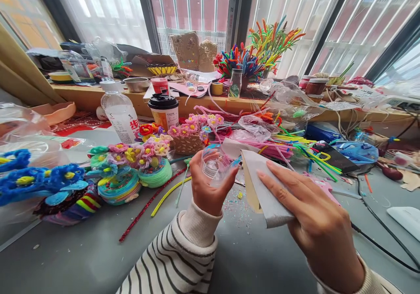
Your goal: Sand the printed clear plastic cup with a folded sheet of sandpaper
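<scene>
My left hand (205, 187) is wrapped round a small clear plastic cup (215, 165) with a label, held above the grey table (98, 250). My right hand (311, 215) grips a folded white and tan sheet of paper or card (259, 184) right beside the cup, fingers lying along its face and thumb behind it. Both sleeves are cream with dark stripes. Bits of coloured confetti lie on the table under the hands.
Pipe-cleaner flower baskets (131, 171) and blue flowers (42, 180) fill the left. A water bottle (120, 114), a lidded coffee cup (164, 110) and a woven basket (188, 143) stand behind. Loose pipe cleaners (295, 147), a phone (334, 156) and black cables (380, 224) lie to the right.
</scene>
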`<state>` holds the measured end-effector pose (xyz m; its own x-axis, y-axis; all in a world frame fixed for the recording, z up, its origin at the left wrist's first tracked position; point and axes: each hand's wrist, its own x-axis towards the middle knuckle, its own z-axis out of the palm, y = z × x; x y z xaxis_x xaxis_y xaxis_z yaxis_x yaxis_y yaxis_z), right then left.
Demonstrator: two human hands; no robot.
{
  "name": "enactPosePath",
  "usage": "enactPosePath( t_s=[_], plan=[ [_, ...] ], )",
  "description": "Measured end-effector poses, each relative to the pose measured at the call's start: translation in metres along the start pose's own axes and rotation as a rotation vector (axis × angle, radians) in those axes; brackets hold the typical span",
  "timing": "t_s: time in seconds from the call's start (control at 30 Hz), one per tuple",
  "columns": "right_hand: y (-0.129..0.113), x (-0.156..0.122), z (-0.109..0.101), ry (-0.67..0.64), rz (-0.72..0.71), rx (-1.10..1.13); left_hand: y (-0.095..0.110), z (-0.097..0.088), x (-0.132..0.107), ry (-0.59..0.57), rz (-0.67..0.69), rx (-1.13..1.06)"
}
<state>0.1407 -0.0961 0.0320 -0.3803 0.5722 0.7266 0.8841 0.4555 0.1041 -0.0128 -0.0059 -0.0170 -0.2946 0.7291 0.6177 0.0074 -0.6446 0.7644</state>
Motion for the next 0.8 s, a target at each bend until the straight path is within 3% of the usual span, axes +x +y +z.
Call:
enactPosePath(
  t_s=[0.8],
  plan=[
    [-0.0015, 0.0046, -0.0014, 0.016, -0.075, 0.03, -0.0011, -0.0017, -0.0021, -0.031, -0.008, 0.022]
  ],
)
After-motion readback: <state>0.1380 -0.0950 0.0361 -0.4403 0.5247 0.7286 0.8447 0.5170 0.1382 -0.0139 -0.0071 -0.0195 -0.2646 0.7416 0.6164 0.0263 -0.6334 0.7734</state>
